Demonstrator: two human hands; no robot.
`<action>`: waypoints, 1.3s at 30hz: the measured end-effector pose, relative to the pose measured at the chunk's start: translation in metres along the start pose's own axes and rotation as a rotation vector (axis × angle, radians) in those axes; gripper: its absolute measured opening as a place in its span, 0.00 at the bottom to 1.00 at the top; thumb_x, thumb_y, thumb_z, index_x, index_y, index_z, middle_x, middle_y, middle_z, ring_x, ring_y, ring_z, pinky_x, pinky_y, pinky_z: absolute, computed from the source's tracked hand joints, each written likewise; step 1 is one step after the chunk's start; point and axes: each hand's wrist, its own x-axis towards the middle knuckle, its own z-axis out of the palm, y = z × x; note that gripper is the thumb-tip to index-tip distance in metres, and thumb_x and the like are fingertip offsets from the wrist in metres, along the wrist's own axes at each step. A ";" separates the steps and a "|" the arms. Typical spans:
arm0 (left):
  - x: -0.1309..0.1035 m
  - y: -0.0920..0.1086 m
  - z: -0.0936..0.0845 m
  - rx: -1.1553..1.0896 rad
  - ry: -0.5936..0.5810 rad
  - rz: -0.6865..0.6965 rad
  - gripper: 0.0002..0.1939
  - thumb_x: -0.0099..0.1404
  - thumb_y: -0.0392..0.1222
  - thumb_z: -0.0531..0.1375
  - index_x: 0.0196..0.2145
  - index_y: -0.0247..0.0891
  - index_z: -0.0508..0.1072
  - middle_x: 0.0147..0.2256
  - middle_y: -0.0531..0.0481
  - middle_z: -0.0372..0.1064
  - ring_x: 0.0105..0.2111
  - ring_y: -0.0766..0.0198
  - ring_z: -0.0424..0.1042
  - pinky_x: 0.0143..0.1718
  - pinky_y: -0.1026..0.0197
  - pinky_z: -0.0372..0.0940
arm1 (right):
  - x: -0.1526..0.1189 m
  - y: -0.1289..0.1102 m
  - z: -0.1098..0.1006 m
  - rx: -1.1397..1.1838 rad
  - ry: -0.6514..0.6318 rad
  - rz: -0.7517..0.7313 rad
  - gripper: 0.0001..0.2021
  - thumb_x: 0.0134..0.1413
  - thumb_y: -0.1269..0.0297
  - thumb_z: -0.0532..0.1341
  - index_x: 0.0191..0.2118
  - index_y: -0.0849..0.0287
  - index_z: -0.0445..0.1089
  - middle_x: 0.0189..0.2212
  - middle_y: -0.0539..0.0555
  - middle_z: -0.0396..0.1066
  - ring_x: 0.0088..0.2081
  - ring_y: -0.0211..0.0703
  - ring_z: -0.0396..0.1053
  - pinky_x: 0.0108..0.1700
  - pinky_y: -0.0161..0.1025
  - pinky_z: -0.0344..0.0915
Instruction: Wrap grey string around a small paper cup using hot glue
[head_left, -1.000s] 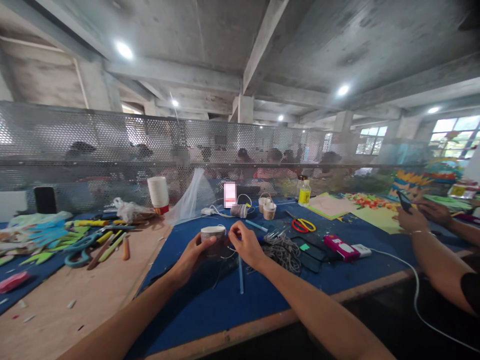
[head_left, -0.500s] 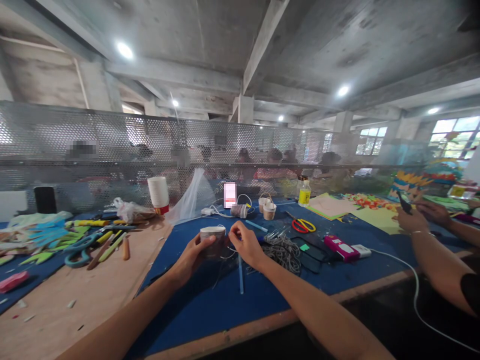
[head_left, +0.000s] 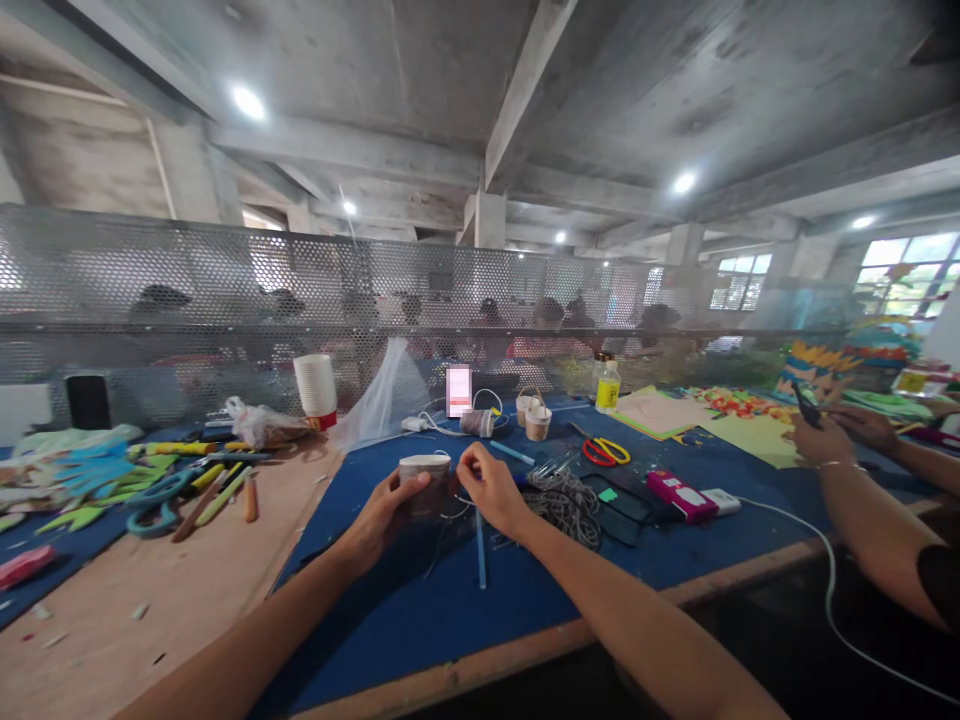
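Note:
My left hand (head_left: pixel 384 518) is wrapped round a small paper cup (head_left: pixel 421 466) with a white rim and a greyish-brown side, thumb on the near face. Close by on its right, my right hand (head_left: pixel 491 488) is closed in a pinch at the cup's side. What its fingertips grip is too small to make out. A thin pale cord (head_left: pixel 454 515) loops below the fingers. Under the hands lies a clear bluish stick (head_left: pixel 481 555) on the blue mat (head_left: pixel 390 630). A heap of grey cord (head_left: pixel 570 512) rests beside my right wrist.
Behind the hands stand a cord spool (head_left: pixel 477 424), a lit phone (head_left: pixel 458 390) and small cups with handles (head_left: pixel 537 420). Red-and-yellow scissors (head_left: pixel 606 452) and a magenta box (head_left: pixel 681 497) lie rightward. A co-worker's hands (head_left: pixel 829 440) hold a dark tool. Leftward are blue scissors (head_left: pixel 161 500) and stacked cups (head_left: pixel 315 385).

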 end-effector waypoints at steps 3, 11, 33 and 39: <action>-0.001 0.001 0.001 0.006 -0.003 0.003 0.29 0.58 0.52 0.74 0.53 0.33 0.79 0.50 0.35 0.82 0.47 0.42 0.82 0.52 0.47 0.72 | 0.000 0.000 0.000 0.010 0.000 -0.004 0.05 0.63 0.60 0.57 0.35 0.52 0.63 0.29 0.49 0.74 0.32 0.44 0.76 0.37 0.38 0.70; -0.002 0.002 0.002 0.004 0.005 -0.004 0.28 0.59 0.51 0.74 0.52 0.33 0.79 0.48 0.36 0.83 0.46 0.44 0.82 0.50 0.48 0.73 | 0.000 0.000 0.000 0.025 -0.010 0.018 0.06 0.63 0.59 0.57 0.36 0.53 0.63 0.29 0.49 0.73 0.32 0.43 0.75 0.38 0.38 0.70; -0.002 0.001 0.000 0.009 -0.019 -0.011 0.26 0.62 0.50 0.73 0.53 0.32 0.79 0.49 0.36 0.82 0.46 0.45 0.82 0.51 0.48 0.73 | 0.003 0.002 0.000 0.043 -0.037 0.072 0.06 0.63 0.59 0.57 0.35 0.53 0.63 0.29 0.48 0.73 0.33 0.44 0.74 0.38 0.38 0.68; -0.003 0.003 0.002 0.010 -0.009 -0.019 0.26 0.62 0.50 0.72 0.53 0.33 0.79 0.48 0.36 0.83 0.46 0.45 0.82 0.49 0.49 0.73 | 0.002 0.000 -0.001 0.064 -0.046 0.081 0.06 0.63 0.60 0.58 0.35 0.53 0.63 0.28 0.48 0.74 0.33 0.43 0.75 0.38 0.37 0.68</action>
